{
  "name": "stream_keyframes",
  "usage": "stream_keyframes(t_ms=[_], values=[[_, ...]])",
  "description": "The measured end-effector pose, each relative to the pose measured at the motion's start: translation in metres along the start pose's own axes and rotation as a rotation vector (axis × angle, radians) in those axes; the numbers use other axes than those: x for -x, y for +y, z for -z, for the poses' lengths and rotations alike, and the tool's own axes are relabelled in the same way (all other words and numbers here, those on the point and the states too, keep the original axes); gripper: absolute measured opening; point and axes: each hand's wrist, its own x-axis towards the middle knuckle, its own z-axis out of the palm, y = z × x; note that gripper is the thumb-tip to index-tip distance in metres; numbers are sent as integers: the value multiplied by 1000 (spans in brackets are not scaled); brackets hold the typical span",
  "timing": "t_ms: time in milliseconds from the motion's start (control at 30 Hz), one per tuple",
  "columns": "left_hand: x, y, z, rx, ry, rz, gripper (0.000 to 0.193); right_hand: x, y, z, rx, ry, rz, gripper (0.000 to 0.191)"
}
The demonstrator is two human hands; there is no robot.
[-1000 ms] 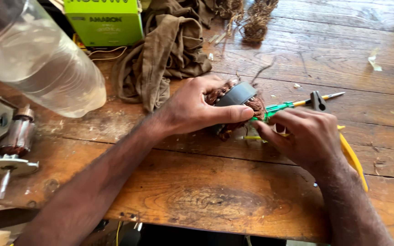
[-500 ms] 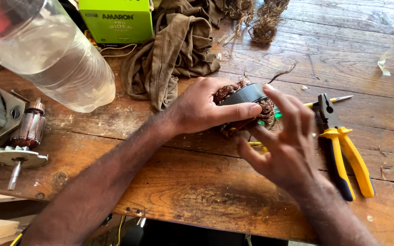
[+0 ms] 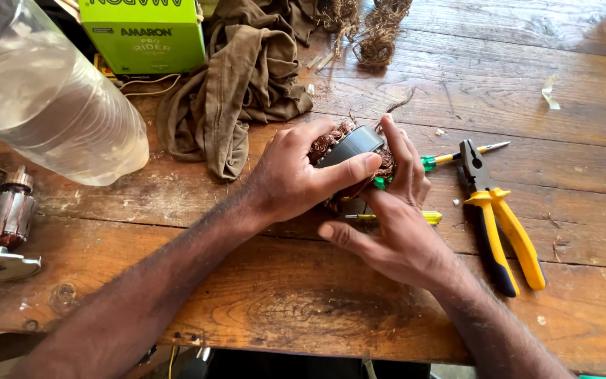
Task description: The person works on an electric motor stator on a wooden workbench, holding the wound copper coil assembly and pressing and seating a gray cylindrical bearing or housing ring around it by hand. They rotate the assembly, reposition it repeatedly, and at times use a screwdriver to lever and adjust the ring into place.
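A: Stator [image 3: 354, 146] with copper windings sat on the wooden worktop [image 3: 261, 309], about mid-frame, gripped between both hands. What lay nearest the camera?

B: Nearest was the bare front edge of the worktop, with the 2 forearms crossing it. Then came the right hand [image 3: 395, 231], open, its fingers spread and pressed against the right side of the stator, thumb pointing left. The left hand [image 3: 296, 175] was closed around the stator from the left, thumb laid over its dark band.

A: And beside them?

B: A thin yellow screwdriver [image 3: 394, 217] lay under the right hand. A green-handled screwdriver [image 3: 457, 156] poked out just behind that hand's fingers. Pliers [image 3: 499, 224] with yellow and blue grips lay just right of it, apart from the hand. At the far left edge a motor armature [image 3: 5, 224] lay on its side.

A: Farther back?

B: A clear plastic bottle [image 3: 50, 105] loomed at the left, close to the lens. Behind the hands lay a crumpled brown cloth [image 3: 247, 84], a green box [image 3: 145, 35] beside it, and 2 tufts of tangled wire [image 3: 373, 28] at the far edge.
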Motion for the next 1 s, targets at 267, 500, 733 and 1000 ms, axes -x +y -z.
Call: stream_keyframes(t_ms=[267,500,733,1000], values=[[2,1,-8,-23,28,18,57,-5,6,1,-123,-30,-95,79],[3,-5,-7,153,-50,65,57,-8,1,0,-125,-60,-227,68],[5,-6,-10,298,-100,73,55,-7,-3,-2,-214,48,-163,79],[7,-2,-13,292,-49,89,54,-7,-7,-5,-187,62,-220,76]])
